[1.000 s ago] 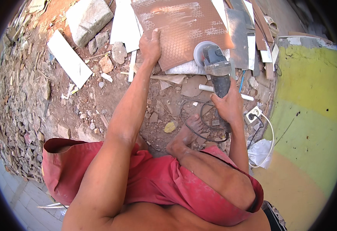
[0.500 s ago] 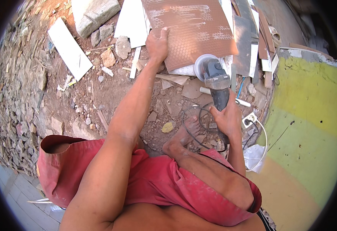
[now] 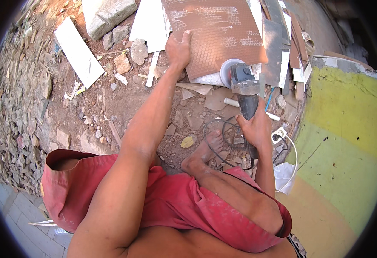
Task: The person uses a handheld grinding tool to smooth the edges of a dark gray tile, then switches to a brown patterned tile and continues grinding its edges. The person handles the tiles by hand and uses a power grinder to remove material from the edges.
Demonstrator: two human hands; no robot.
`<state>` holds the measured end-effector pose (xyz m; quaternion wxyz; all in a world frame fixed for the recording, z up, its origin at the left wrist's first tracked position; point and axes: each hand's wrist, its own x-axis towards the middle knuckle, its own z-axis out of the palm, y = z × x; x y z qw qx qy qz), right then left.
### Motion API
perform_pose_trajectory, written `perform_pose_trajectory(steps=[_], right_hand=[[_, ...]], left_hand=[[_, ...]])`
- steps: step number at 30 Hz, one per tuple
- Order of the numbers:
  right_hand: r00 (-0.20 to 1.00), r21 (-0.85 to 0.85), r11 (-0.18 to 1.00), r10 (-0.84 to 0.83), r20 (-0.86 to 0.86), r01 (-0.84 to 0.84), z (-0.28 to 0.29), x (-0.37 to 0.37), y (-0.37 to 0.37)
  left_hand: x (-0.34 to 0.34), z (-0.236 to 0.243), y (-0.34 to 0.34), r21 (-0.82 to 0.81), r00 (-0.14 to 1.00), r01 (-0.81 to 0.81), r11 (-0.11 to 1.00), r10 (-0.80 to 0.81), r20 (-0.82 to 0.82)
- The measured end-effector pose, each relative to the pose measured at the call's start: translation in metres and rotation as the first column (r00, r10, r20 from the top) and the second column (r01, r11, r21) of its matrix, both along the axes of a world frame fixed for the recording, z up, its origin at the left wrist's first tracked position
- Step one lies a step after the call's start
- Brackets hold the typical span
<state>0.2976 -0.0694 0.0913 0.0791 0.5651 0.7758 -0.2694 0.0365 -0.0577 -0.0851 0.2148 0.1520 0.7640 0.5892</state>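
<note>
1. Far left, broken stone (image 3: 14, 120) covers the ground; a white strip (image 3: 80, 52) lies beside it.
2. The left hand (image 3: 179, 50) pinches the left edge of a brown tile (image 3: 220, 43), thumb on top, the other fingertips mostly hidden.
3. The tile lies ahead of the person at top centre, above a bare foot (image 3: 210, 146).
4. The grinder (image 3: 245, 84) has its pale disc (image 3: 227, 73) at the tile's near right corner; I cannot tell whether they touch.
5. The right hand (image 3: 256, 129) wraps its fingers around the grinder's black handle.
6. Right, a white socket (image 3: 279, 134) sits near a yellow-green wall (image 3: 339, 124).
</note>
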Motion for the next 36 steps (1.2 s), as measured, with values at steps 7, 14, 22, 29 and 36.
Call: perform_pose_trajectory(steps=[7,14,22,29,36], right_hand=[[1.0,0.017,1.0,-0.009,0.02,0.008,0.0,-0.001,-0.003],[0.998,-0.02,0.998,-0.063,0.016,0.064,0.001,-0.006,0.0],[0.999,0.024,1.0,-0.017,0.029,0.016,-0.013,-0.004,-0.002],[0.999,0.07,0.997,-0.031,0.016,0.029,-0.011,0.001,0.002],[1.0,0.069,0.997,-0.02,0.024,0.018,-0.015,-0.006,0.001]], left_hand=[[0.002,0.009,0.001,0.011,1.0,0.008,1.0,-0.008,0.004],[0.002,0.006,0.0,-0.01,1.0,0.003,1.0,-0.003,-0.025],[0.003,0.007,0.001,-0.041,1.0,-0.009,0.999,0.009,-0.021],[0.0,0.008,-0.001,-0.023,1.0,0.016,1.0,-0.016,0.005],[0.004,0.006,0.002,0.009,0.998,0.002,1.0,-0.001,-0.061]])
